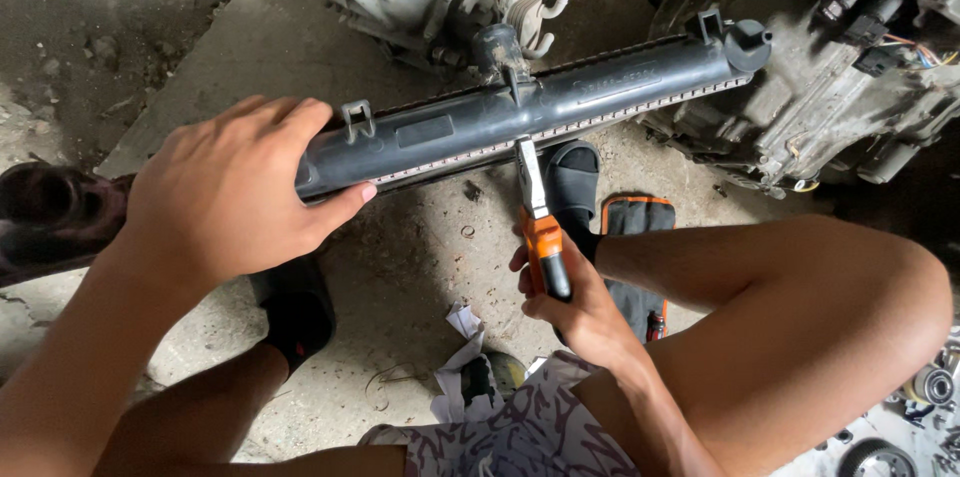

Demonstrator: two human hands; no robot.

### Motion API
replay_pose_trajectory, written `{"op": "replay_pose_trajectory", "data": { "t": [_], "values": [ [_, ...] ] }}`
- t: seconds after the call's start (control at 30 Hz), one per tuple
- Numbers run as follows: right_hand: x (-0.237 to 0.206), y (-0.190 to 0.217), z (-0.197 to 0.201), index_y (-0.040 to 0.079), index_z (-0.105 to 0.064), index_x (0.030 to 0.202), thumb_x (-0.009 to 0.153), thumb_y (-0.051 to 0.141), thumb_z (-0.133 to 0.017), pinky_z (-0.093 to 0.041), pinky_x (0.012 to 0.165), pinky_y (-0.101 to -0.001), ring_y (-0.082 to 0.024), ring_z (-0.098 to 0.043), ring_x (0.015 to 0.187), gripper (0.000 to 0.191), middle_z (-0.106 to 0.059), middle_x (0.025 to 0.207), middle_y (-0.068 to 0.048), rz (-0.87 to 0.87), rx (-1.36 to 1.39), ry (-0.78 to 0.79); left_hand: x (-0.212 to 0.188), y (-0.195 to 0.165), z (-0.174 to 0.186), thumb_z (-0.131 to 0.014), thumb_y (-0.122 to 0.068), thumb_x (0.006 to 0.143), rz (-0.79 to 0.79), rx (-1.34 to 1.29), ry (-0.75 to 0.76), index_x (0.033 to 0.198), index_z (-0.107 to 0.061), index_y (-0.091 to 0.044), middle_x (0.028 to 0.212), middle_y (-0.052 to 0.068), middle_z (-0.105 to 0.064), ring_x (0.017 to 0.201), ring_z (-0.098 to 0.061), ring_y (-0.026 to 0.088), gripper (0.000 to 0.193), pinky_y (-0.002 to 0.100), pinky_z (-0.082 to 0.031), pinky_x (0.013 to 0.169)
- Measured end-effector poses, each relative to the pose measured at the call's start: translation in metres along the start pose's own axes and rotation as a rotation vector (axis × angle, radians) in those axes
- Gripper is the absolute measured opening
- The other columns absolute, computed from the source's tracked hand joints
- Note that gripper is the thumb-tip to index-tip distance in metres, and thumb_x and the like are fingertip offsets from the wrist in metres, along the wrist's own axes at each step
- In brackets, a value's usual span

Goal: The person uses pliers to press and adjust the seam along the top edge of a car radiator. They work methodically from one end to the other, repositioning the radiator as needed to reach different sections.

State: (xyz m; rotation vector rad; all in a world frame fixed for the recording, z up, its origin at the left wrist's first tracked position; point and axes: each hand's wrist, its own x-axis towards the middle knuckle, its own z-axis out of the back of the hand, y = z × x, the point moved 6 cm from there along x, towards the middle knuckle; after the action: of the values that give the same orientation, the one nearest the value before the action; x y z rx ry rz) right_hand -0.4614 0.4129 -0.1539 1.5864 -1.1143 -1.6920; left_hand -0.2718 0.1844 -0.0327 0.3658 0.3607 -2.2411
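The head camera looks down at a person sitting low on a dirty concrete floor (pixel 420 267).

A long black plastic tank (pixel 530 112) lies slanted across the middle of the picture. It is the top of a car radiator, with a thin row of metal teeth along its lower edge. Everything else can be placed from this tank.

The left hand (pixel 235 192) is on the near end of the tank. Its fingers are spread and curled over the top, and the thumb presses under the edge. It holds the tank down.

The right hand (pixel 575 307) is below the middle of the tank. Its fingers are wrapped tight around the orange handles of the pliers (pixel 538 222). The metal tip of the pliers touches the row of teeth on the lower edge of the tank.

Behind the tank sit big grey engine parts (pixel 840 67). Below the tank, past the pliers, are a black sandal (pixel 572 182) and an orange-edged tool pouch (pixel 632 222). Crumpled paper (pixel 462 367) lies near the knees.

The tank looks stiff and light, and its smooth plastic could be a bit slippery. The plastic might crack if bent hard. The thin metal teeth look bendy and sharp. A good place to hold it is the round top, away from the teeth.
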Motion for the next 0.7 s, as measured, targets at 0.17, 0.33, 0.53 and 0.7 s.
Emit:
{"op": "replay_pose_trajectory", "data": {
  "t": [0.17, 0.33, 0.53, 0.7],
  "values": [
    [-0.015, 0.005, 0.002, 0.011, -0.046, 0.143, 0.07, -0.009, -0.072, -0.053, 0.089, -0.0337, -0.015, -0.06, 0.1, 0.08, -0.061, 0.112, -0.003, 0.04, -0.112, 0.026, -0.002, -0.002, -0.001, -0.074, -0.052, 0.087, -0.03, 0.02, -0.018, 0.127, -0.062, -0.01, 0.093, 0.009, -0.072, 0.077, -0.075, 0.025, 0.059, 0.044, -0.061, 0.074],
    [-0.023, 0.002, 0.006, 0.008, -0.059, 0.131, 0.071, -0.004, -0.074, -0.056, 0.081, -0.0345, -0.016, -0.061, 0.09, 0.063, -0.062, 0.1, -0.004, -0.065, -0.182, 0.008, -0.005, -0.002, -0.005, -0.072, -0.047, 0.082, -0.007, -0.013, -0.01, 0.118, -0.062, -0.01, 0.094, 0.011, -0.072, 0.076, -0.075, 0.028, 0.053, 0.047, -0.061, 0.073],
    [-0.021, -0.001, -0.001, 0.007, -0.05, 0.132, 0.065, -0.008, -0.064, -0.055, 0.074, -0.0329, -0.017, -0.063, 0.082, 0.07, -0.057, 0.089, -0.004, -0.04, 0.048, 0.061, -0.025, -0.018, 0.017, -0.078, -0.045, 0.077, -0.346, 0.087, -0.588, 0.116, -0.061, -0.001, 0.094, 0.017, -0.067, 0.08, -0.069, 0.032, 0.061, 0.047, -0.057, 0.075],
    [-0.026, -0.012, 0.0, 0.005, -0.052, 0.129, 0.06, -0.006, -0.06, -0.045, 0.067, -0.0299, -0.013, -0.049, 0.078, 0.07, -0.048, 0.089, 0.0, 0.001, 0.119, 0.05, -0.05, -0.053, -0.011, -0.077, -0.024, 0.094, -0.453, -0.312, -0.726, 0.09, -0.059, -0.011, 0.079, 0.007, -0.063, 0.074, -0.06, 0.024, 0.023, 0.041, -0.047, 0.068]
  ]
}}
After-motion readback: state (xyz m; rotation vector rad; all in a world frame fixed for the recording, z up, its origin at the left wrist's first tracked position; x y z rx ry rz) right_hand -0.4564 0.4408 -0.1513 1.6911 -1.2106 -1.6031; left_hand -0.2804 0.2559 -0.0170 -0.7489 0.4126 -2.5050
